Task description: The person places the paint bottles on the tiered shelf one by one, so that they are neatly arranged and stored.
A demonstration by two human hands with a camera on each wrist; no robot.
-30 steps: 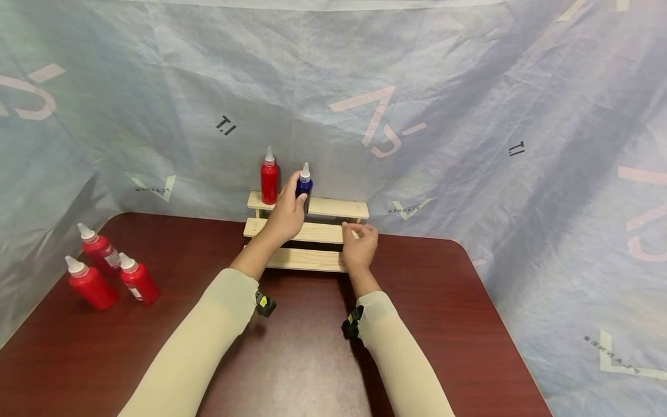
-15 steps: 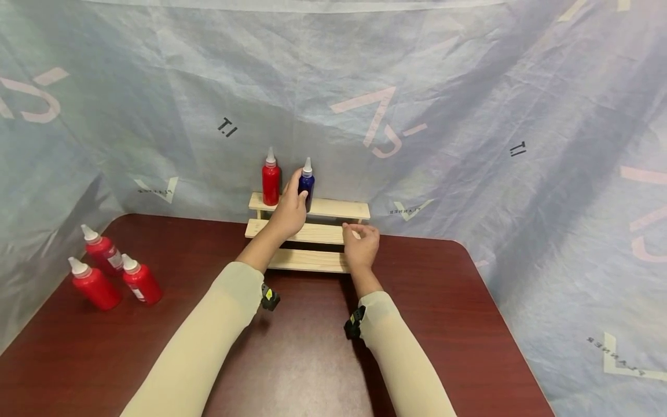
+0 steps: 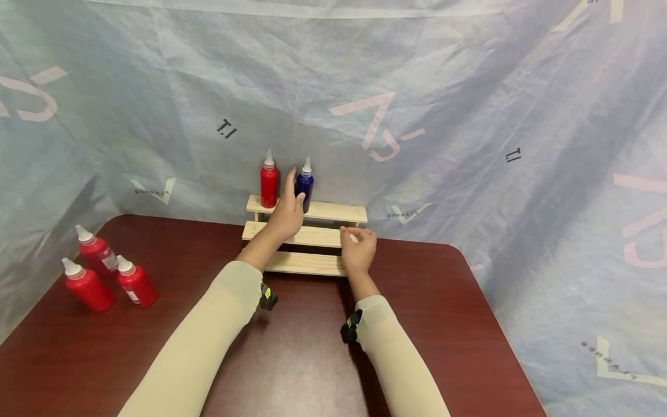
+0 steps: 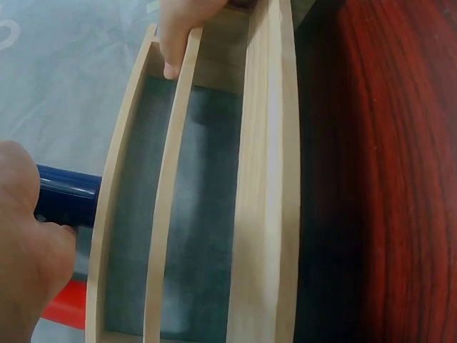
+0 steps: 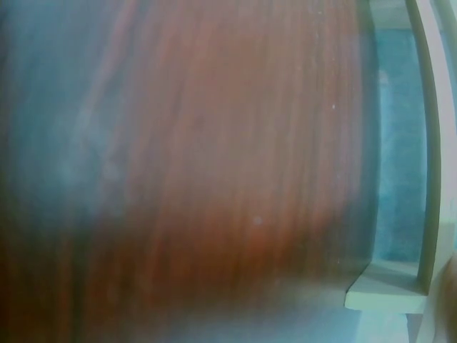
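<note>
A blue squeeze bottle [image 3: 305, 186] with a white nozzle cap stands upright on the top step of a three-step wooden display rack [image 3: 323, 236]. My left hand [image 3: 285, 213] is beside it, fingers straightened along its left side and thumb at its front. In the left wrist view, the thumb [image 4: 56, 246] overlaps the lower part of the bottle. To the left on the same step stands a red squeeze bottle [image 3: 268, 185]. My right hand [image 3: 358, 249] grips the right end of the rack's middle step, its thumb and fingers curled around the board.
Three red squeeze bottles [image 3: 90, 286] with white nozzle caps stand at the left of the dark red wooden table [image 3: 292, 353]. A grey printed sheet [image 3: 443, 116] hangs right behind the rack and around the table's sides.
The blue bottle, gripped and tilted earlier, now stands upright on the top step. My left fingers have straightened and loosened from it. The right hand keeps its place on the rack.
</note>
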